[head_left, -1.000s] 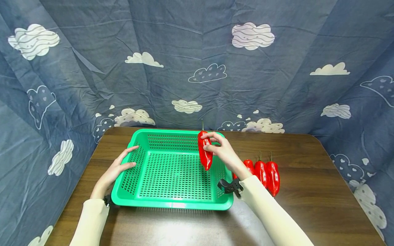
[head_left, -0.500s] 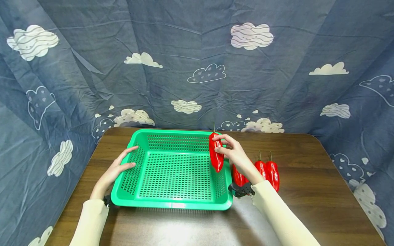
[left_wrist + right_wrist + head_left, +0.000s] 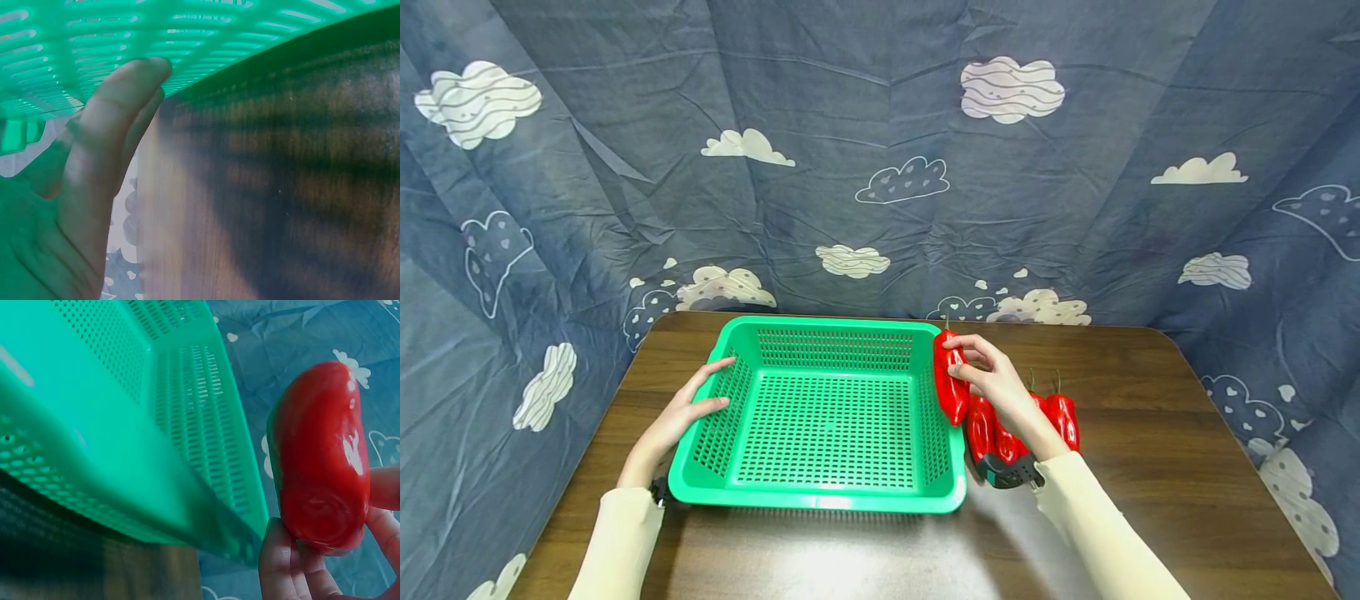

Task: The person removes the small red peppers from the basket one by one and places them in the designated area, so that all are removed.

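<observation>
A long red pepper point(image 3: 951, 379) with a thin green stem is pinched between the thumb and fingers of my right hand point(image 3: 992, 379). It hangs over the right rim of the green plastic basket point(image 3: 831, 502), stem pointing away. In the right wrist view the same pepper point(image 3: 322, 456) appears end-on beside the basket rim point(image 3: 244, 456). My left hand point(image 3: 677, 412) grips the basket's left side, with two digits reaching over the rim. In the left wrist view, fingers point(image 3: 103, 131) of that hand lie against the slotted outer wall point(image 3: 206, 37). No pepper shows inside the basket.
Several more red peppers point(image 3: 981, 429) lie in a row on the wooden table point(image 3: 1165, 450), right of the basket, partly hidden by my right forearm. Behind the table hangs a blue cloth point(image 3: 820, 208) with cloud prints.
My right hand has carried the pepper rightward, from above the basket's inside to over its right rim. The left hand and the basket have stayed put.
</observation>
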A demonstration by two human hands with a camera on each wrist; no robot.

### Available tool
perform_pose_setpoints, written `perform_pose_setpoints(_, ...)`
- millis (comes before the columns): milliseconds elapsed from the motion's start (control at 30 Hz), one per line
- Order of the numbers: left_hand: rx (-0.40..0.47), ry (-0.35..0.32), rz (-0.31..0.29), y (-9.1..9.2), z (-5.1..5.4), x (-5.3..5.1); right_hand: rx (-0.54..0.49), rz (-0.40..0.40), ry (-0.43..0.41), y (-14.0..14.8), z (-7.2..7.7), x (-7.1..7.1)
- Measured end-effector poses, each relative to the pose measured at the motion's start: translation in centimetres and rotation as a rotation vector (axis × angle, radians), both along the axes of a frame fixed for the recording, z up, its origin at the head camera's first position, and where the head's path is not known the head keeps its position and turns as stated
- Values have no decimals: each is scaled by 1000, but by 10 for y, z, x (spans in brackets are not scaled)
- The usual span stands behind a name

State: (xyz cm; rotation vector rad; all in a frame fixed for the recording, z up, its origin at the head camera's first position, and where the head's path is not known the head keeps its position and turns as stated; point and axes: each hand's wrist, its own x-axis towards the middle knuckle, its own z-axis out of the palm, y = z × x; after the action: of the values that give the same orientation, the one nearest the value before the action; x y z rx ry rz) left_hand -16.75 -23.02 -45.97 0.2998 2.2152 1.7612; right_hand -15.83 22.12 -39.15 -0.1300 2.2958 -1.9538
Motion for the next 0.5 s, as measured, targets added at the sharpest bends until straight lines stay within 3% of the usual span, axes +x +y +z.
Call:
perform_pose_setpoints(333,-12,38,-5,0,3,1,15,-24,3,18,-6,6)
perform_pose_setpoints(500,-3,22,-5,0,2,0,2,-37,-12,28,-9,7)
